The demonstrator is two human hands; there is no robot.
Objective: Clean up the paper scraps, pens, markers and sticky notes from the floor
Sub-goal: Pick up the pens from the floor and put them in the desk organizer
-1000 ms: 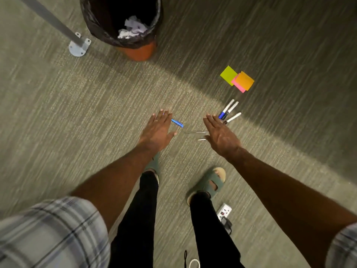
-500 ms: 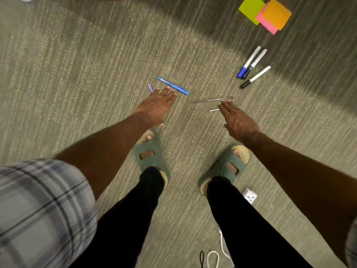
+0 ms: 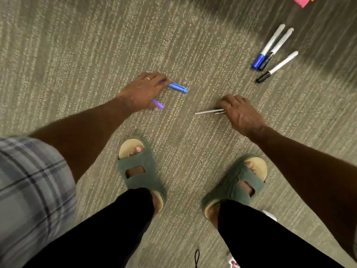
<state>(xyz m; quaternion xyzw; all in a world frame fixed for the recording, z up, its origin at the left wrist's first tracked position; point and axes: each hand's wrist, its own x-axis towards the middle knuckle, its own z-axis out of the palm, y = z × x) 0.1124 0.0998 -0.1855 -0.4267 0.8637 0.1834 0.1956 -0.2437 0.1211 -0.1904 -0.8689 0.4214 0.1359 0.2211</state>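
Pickup is underway: left hand (image 3: 143, 89) curls onto blue pen (image 3: 177, 87), right hand (image 3: 241, 113) seemingly pinches thin pens (image 3: 206, 112); next needs a clean lift.

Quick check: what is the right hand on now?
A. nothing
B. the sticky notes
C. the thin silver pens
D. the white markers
C: the right hand curls its fingers onto the ends of the silver pens; the markers lie apart, untouched.

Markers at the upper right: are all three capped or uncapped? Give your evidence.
Capped. The blue-capped marker, the black-capped marker beside it and the separate black-capped marker each show a cap on the lower end.
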